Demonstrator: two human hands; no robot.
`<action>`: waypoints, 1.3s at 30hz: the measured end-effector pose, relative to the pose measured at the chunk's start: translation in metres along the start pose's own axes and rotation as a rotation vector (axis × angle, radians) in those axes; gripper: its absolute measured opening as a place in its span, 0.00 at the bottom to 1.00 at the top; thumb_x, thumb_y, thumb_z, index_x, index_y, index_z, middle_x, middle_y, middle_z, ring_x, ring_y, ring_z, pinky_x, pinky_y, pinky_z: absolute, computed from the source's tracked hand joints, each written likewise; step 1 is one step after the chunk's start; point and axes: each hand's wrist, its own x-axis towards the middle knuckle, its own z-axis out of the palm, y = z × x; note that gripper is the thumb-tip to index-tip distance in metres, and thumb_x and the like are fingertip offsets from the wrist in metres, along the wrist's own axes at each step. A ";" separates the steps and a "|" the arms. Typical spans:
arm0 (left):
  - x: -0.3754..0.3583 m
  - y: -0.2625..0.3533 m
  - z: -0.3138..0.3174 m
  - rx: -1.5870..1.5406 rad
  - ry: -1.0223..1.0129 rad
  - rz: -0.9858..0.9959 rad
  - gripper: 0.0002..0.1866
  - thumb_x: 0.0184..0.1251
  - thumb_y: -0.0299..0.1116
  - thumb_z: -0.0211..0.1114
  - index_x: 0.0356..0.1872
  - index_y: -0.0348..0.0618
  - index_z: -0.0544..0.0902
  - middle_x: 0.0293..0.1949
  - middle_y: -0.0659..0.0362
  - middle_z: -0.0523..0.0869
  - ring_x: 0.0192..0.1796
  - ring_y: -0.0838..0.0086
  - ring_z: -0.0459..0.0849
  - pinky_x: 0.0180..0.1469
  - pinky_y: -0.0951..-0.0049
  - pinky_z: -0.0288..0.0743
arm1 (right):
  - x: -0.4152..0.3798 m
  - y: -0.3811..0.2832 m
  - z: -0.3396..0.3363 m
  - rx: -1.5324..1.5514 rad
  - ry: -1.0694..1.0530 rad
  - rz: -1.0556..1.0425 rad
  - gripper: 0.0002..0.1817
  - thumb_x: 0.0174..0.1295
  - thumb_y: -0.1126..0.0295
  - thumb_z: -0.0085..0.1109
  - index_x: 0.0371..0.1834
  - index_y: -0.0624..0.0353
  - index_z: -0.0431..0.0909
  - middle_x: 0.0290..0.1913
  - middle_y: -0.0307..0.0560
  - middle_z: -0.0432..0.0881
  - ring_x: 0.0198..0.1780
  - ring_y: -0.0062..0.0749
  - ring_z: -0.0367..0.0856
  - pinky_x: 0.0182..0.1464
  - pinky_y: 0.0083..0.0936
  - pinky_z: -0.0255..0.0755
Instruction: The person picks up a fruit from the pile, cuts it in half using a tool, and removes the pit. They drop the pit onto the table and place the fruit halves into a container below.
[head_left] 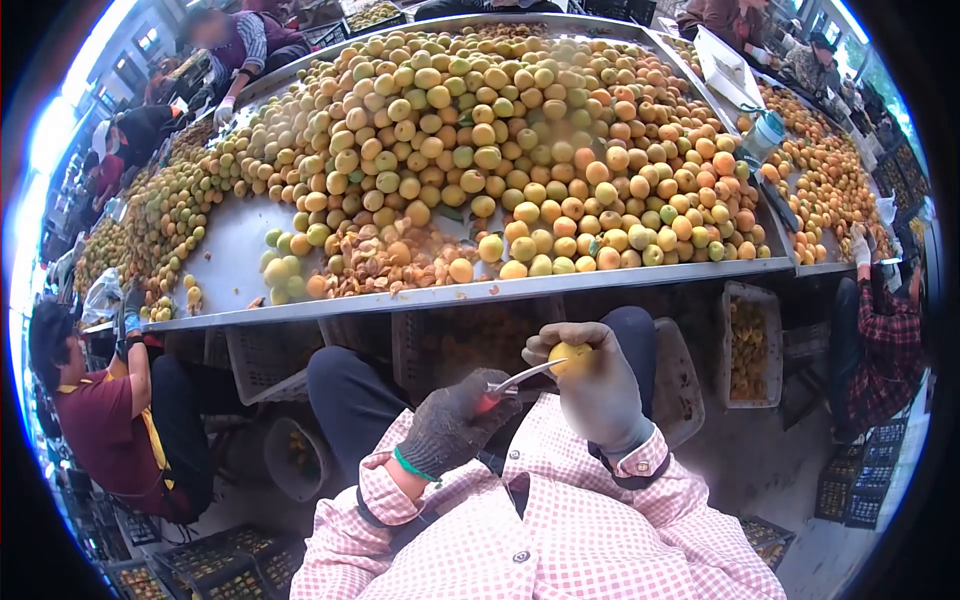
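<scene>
My left hand (452, 425), in a dark knitted glove with a green cuff edge, is closed around the red handle of a small knife (530, 372). The thin, curved metal blade points right and reaches a yellow fruit (571, 360). Gripped in the fingers of my right hand (598, 392), which wears a grey glove, the fruit sits above my lap. The blade tip meets the fruit's left side; whether it has cut in cannot be made out. Beyond both hands, a heap of yellow and orange fruits (560, 190) covers much of the metal table (450, 298).
Split orange pieces (385, 262) lie near the table's front edge. Crates (752, 345) and a bucket (297, 458) stand below. A person in a maroon shirt (110, 425) sits at left, another in plaid (885, 345) at right; more people work behind.
</scene>
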 end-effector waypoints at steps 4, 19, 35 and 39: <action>-0.005 0.005 -0.001 0.101 0.039 -0.001 0.13 0.59 0.29 0.68 0.45 0.43 0.80 0.34 0.50 0.84 0.36 0.57 0.85 0.38 0.69 0.77 | -0.005 0.000 0.016 0.001 -0.056 0.054 0.24 0.61 0.79 0.59 0.60 0.60 0.64 0.58 0.49 0.73 0.61 0.31 0.73 0.63 0.30 0.71; 0.004 -0.007 0.009 0.273 0.185 0.161 0.18 0.52 0.27 0.65 0.48 0.44 0.80 0.38 0.48 0.84 0.38 0.52 0.84 0.37 0.59 0.78 | -0.005 0.010 0.029 -0.056 0.002 -0.038 0.23 0.59 0.74 0.63 0.57 0.62 0.68 0.58 0.53 0.75 0.62 0.39 0.74 0.68 0.38 0.63; 0.027 0.004 0.021 0.240 0.296 -0.029 0.09 0.61 0.33 0.61 0.43 0.50 0.78 0.32 0.49 0.84 0.36 0.49 0.83 0.34 0.54 0.75 | 0.022 0.016 0.034 0.068 0.094 0.000 0.29 0.66 0.55 0.55 0.63 0.62 0.61 0.61 0.55 0.73 0.66 0.43 0.68 0.68 0.36 0.61; 0.024 -0.002 0.033 0.166 0.272 -0.124 0.09 0.62 0.34 0.61 0.43 0.50 0.78 0.32 0.48 0.84 0.36 0.48 0.82 0.34 0.54 0.75 | 0.026 0.027 0.034 0.048 0.120 -0.081 0.28 0.68 0.53 0.50 0.63 0.61 0.62 0.60 0.55 0.74 0.66 0.44 0.69 0.66 0.37 0.63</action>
